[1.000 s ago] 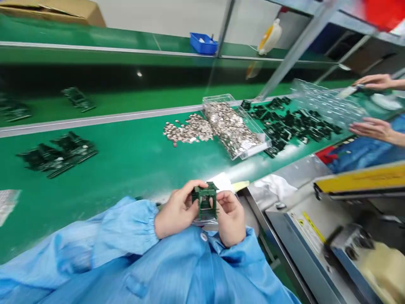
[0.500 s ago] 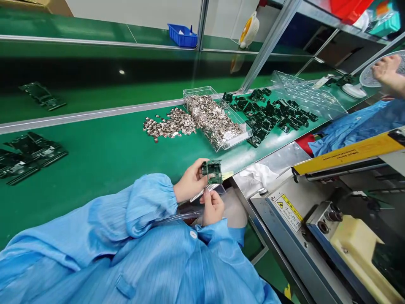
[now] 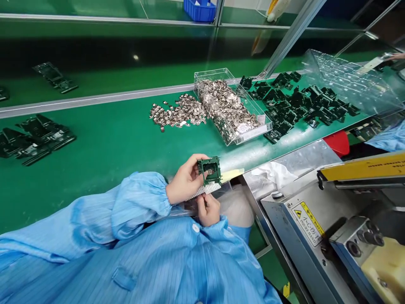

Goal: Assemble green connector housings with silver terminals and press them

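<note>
Held up just over the edge of the green conveyor belt (image 3: 104, 139): a small green circuit board (image 3: 210, 170), pinched along its left side by the curled, narrowly closed fingers of the left hand (image 3: 186, 179). Lower down, the right hand (image 3: 208, 210), fingers drawn narrow on something small (hidden by the fingers, so impossible to name), just below a ribbed pale strip (image 3: 205, 191) touching the board's lower edge. Both arms in light blue pleated sleeves (image 3: 139, 207), gathered at the cuffs. Farther along the belt, well apart from the hands, a loose scatter of small metal parts (image 3: 179, 110), just beside a clear plastic tray (image 3: 249, 134) heaped with similar parts. Right of that tray, a crowded spread of dark circuit boards (image 3: 303, 101), next to a clear blister tray (image 3: 348, 80). More boards (image 3: 31, 139) at the belt's left side. Near the right of the view, a steel machine (image 3: 305, 223) with a yellow warning label, and at the far upper right, a co-worker's hand (image 3: 398, 55).
</note>
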`<state>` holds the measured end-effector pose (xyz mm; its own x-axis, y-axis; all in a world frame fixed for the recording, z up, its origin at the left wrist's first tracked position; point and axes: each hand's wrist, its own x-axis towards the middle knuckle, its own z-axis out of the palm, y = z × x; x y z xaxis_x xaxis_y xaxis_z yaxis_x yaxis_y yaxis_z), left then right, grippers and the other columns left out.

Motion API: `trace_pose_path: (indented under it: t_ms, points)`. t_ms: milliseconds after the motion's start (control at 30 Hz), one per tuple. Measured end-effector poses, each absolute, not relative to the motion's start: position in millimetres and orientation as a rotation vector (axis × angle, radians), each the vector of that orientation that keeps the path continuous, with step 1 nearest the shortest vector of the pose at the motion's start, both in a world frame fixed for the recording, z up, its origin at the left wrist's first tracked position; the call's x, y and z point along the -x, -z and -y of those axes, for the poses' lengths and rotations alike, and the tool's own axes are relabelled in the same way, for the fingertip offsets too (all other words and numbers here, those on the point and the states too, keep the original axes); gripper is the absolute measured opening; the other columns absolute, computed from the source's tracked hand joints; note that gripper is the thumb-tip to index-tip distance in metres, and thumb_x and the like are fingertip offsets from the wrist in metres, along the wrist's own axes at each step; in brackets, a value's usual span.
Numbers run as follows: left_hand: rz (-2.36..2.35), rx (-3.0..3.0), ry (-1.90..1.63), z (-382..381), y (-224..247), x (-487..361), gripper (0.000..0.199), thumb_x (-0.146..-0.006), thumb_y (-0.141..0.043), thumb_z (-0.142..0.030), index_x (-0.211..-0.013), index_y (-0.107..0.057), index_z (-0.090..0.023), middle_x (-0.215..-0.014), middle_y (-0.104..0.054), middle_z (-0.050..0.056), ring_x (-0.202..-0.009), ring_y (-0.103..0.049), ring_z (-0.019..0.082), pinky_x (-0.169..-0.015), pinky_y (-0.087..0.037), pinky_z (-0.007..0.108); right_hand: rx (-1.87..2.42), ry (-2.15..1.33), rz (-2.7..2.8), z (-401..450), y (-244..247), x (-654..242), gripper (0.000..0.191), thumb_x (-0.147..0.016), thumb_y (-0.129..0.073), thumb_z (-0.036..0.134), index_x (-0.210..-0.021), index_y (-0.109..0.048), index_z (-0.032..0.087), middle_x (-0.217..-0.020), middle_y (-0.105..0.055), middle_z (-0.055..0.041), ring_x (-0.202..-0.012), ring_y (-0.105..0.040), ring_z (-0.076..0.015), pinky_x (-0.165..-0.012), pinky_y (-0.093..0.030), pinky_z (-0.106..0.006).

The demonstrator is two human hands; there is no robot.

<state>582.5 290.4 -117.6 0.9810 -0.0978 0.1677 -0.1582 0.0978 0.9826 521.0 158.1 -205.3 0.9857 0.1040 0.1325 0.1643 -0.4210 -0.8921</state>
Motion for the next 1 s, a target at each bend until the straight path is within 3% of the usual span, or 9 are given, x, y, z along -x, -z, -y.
trace_pose_path:
  t_ms: [167, 300, 500, 700, 1000]
  points:
    - [0.184, -1.459, 0.013, -299, 112, -580, 0.036, -0.086, -0.063, -0.042, -0.110, -0.048, -0.019, -0.096, -0.057, 0.003, -0.086, -0.058, 0.014, -0.078, -0.050, 0.024, 2.135, -0.022, 0.252, -133, 199, -526, 0.032, -0.080, -0.067, 0.036, -0.052, -0.062, 0.023, -0.047, -0.057, -0.0030, -0.040, -0.049, -0.0179, -0.045, -0.034, -0.029]
    - [0.212, -1.455, 0.098, -311, 110, -577, 0.034, -0.088, -0.061, -0.041, -0.110, -0.048, -0.019, -0.096, -0.057, 0.003, -0.085, -0.058, 0.014, -0.077, -0.051, 0.025, 2.165, 0.007, 0.265, -121, 155, -527, 0.017, -0.086, -0.063, 0.030, -0.075, -0.074, 0.023, -0.070, -0.070, -0.0062, -0.059, -0.064, -0.0224, -0.056, -0.046, -0.031]
    - [0.223, -1.481, 0.095, -316, 110, -573, 0.030, -0.092, -0.055, -0.038, -0.114, -0.047, -0.019, -0.096, -0.058, 0.004, -0.082, -0.056, 0.014, -0.072, -0.048, 0.023, 2.033, 0.211, 0.311, -134, 88, -535, 0.012, -0.091, -0.059, 0.021, -0.091, -0.071, 0.023, -0.088, -0.063, -0.0060, -0.080, -0.062, -0.0201, -0.070, -0.051, -0.032]
    - [0.281, -1.566, 0.144, -320, 113, -567, 0.032, -0.095, -0.050, -0.036, -0.122, -0.044, -0.020, -0.090, -0.062, 0.004, -0.076, -0.058, 0.015, -0.070, -0.047, 0.026, 2.021, 0.402, 0.269, -161, 89, -553, 0.010, -0.084, -0.064, 0.018, -0.085, -0.073, 0.024, -0.104, -0.056, -0.0086, -0.097, -0.058, -0.0240, -0.078, -0.050, -0.037]
    - [0.411, -1.682, 0.050, -322, 108, -566, 0.028, -0.096, -0.043, -0.027, -0.123, -0.040, -0.021, -0.094, -0.062, 0.004, -0.077, -0.059, 0.015, -0.068, -0.046, 0.025, 2.016, 0.352, 0.170, -171, 90, -559, 0.011, -0.083, -0.066, 0.026, -0.073, -0.068, 0.022, -0.103, -0.057, -0.0090, -0.099, -0.055, -0.0254, -0.084, -0.046, -0.039]
